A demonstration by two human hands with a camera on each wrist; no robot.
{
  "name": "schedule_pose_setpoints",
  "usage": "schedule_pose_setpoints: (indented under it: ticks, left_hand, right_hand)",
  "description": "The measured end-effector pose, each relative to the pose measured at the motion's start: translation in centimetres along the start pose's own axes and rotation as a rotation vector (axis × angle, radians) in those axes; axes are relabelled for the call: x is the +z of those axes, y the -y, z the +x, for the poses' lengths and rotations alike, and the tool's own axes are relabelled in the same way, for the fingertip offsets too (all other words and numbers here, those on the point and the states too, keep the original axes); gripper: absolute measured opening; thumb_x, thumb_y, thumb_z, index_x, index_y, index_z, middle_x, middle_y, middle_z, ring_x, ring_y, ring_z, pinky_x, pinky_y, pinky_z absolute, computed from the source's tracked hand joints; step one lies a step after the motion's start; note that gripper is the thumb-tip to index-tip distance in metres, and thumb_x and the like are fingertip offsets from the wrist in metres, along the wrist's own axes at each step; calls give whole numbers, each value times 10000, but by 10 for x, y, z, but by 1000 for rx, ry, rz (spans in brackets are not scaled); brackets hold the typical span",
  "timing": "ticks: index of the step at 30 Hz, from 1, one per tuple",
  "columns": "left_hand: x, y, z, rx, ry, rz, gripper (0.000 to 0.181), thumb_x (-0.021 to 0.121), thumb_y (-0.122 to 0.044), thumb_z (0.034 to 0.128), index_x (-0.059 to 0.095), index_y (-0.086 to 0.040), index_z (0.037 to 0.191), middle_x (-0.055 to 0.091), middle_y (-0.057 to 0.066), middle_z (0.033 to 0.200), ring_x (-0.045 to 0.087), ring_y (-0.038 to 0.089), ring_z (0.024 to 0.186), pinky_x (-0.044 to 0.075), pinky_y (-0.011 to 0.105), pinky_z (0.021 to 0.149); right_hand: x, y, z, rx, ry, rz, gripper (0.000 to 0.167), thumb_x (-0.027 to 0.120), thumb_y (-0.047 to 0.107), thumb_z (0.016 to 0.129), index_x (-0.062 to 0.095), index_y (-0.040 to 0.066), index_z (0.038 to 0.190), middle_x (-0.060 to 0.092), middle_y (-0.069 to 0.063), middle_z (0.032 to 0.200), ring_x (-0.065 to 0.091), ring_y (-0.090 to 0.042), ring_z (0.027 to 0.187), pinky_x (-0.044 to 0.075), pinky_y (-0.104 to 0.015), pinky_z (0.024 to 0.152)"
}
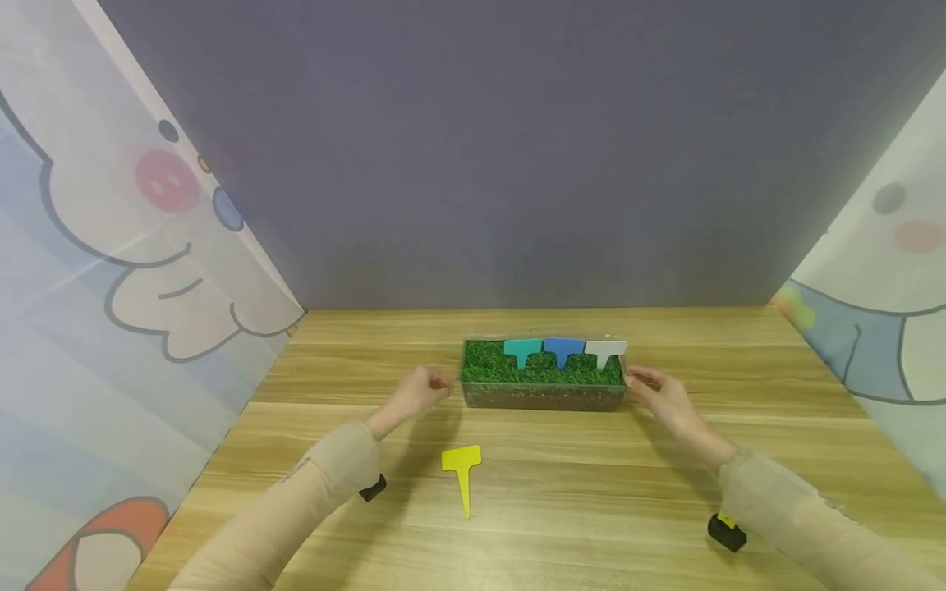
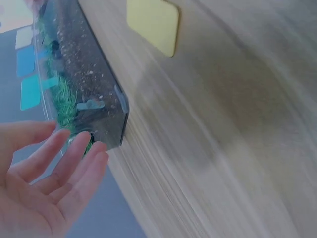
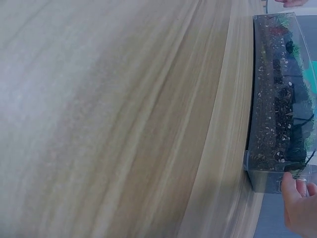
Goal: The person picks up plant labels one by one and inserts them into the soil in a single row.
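A clear planter box (image 1: 545,397) with dark soil and green grass stands on the table. Upright in the grass are T-shaped plant labels: a teal plant label (image 1: 523,348), a blue plant label (image 1: 564,349) and a white plant label (image 1: 606,350). My left hand (image 1: 418,392) is beside the box's left end, fingers loosely bent and holding nothing; a small gap shows in the head view. At the opposite end, fingertips of my right hand (image 1: 663,400) touch the end wall (image 3: 267,181). A yellow plant label (image 1: 461,461) lies flat, nearer me.
The wooden table (image 1: 576,492) ends at a grey back panel (image 1: 517,164). Cartoon-printed cloths (image 1: 89,328) flank it on both sides. A black wrist device (image 1: 727,533) hangs under the right sleeve, and another black piece (image 1: 373,487) shows by the left sleeve.
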State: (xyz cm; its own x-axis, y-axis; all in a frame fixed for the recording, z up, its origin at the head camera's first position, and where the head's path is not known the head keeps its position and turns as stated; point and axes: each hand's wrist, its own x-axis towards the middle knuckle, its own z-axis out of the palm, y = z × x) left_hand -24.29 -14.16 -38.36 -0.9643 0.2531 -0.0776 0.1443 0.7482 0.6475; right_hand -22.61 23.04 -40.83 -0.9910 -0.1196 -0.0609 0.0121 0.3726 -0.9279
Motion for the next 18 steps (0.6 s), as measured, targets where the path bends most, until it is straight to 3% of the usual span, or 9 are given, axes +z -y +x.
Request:
schedule_pose_setpoints:
  ticks: [4, 10, 18]
  left_hand:
    - [2, -1, -7, 18, 47, 103, 111, 612, -60, 798, 677, -10, 872, 641, 82, 887, 572, 195, 795, 528, 302, 700]
    - [6, -3, -16, 82, 97, 202, 107, 602, -54, 795, 685, -24, 856, 645, 59, 845, 571, 164, 736, 520, 259, 633]
    - [13, -3, -24, 285, 225, 234, 124, 604, -18, 799, 656, 30, 901, 648, 91, 826, 595, 196, 741, 527, 239, 636]
  right_hand:
    - [0, -1, 0, -4, -4, 17, 479, 420, 156, 944, 289, -152, 1287, 388, -348, 1225, 509, -387, 1043, 447, -329, 906]
    - [0, -1, 0, -14, -13, 10, 470, 428, 149, 940, 305, -152, 1280, 401, -347, 1215, 529, -376, 1020, 458, -313, 893]
    - [1, -1, 0, -5, -21, 12, 484, 434, 172, 940, 307, -145, 1282, 390, -344, 1233, 527, -369, 1029, 459, -301, 893]
